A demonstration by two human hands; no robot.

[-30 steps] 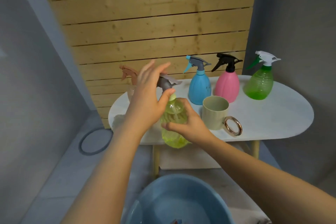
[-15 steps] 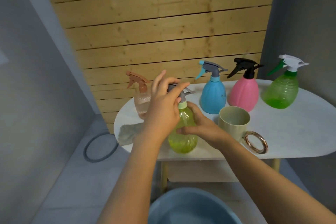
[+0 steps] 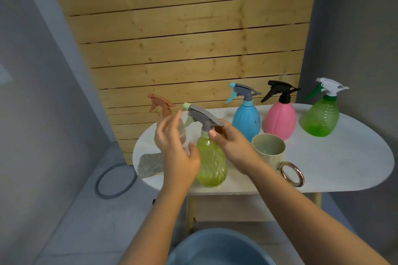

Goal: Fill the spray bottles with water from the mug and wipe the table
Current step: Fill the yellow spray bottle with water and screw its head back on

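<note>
Bottle, yellow-green (image 3: pixel 212 163): upright on white table (image 3: pixel 344 157), near front edge, grey sprayer head on. Right hand (image 3: pixel 233 142) pinches its neck w/ thumb & fingers. Left hand (image 3: pixel 176 148) just beside bottle, fingers spread, holding nothing. Mug (image 3: pixel 269 149) right of bottle; grey cloth (image 3: pixel 150 164) at table's left end.

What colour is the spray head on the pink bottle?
Black. The pink bottle has a black spray head, seen clearly in the head view.

Yellow-green textured bottle (image 3: pixel 212 162), blue bottle (image 3: pixel 246 120), pink bottle (image 3: pixel 280 119), beige mug (image 3: pixel 269 149).
</note>
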